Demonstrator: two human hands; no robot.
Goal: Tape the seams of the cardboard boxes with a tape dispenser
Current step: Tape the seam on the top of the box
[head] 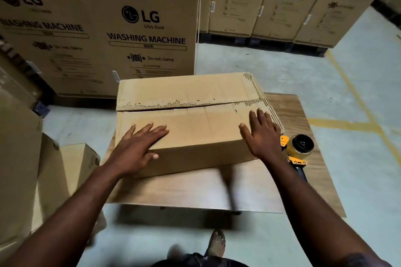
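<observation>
A brown cardboard box point(191, 97) lies on a low wooden table point(288, 106), its two top flaps meeting at a ragged seam across the middle. My left hand point(138, 145) presses flat on the near flap at its left front edge, fingers spread and the thumb over the front edge. My right hand point(262, 132) lies flat on the same flap near the right end. A yellow tape dispenser point(298, 149) with a dark roll rests on the table just right of my right hand, untouched.
Large LG washing machine cartons point(104, 28) stand close behind and to the left, with a row of them point(293, 4) at the back right. Smaller cartons point(71, 167) sit on the floor at left. Yellow floor lines point(355, 102) run at right. My foot point(217, 243) shows below.
</observation>
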